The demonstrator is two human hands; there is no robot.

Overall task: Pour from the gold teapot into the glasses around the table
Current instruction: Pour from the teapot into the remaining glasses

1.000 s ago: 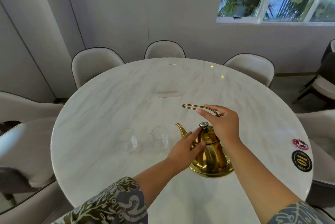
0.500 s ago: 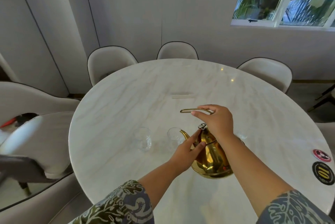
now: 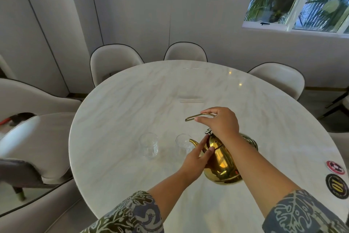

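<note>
A: Left side first?
B: Cream padded chairs [image 3: 113, 63] around a round white marble table [image 3: 132, 104]. Two clear glasses on it, left of centre: left glass [image 3: 148, 145] stands alone, right glass [image 3: 183, 142] just beside the teapot's spout [image 3: 194, 142].

A: Spout over the glass?
B: Spout tip sits at the right glass's rim, seen from the head view. Can't tell if anything is coming out.

A: Left hand?
B: Left hand [image 3: 196, 161] is flat against the front of the gold teapot [image 3: 221, 161], fingers stretched up toward the lid, not wrapped round anything. Patterned sleeve [image 3: 132, 214] at the bottom.

A: Teapot position?
B: Centre-right of the table, tipped toward the glasses. Lid knob [image 3: 208, 131] points up-left.

A: Right hand?
B: Right hand [image 3: 221, 121] is closed around the thin gold wire handle [image 3: 190, 118] above the pot, handle loop sticking out left of the fist.

A: Far right?
B: Two round coasters at the table edge, red one [image 3: 335, 167] and black one [image 3: 338, 186]. Window [image 3: 302, 0] top right.
</note>
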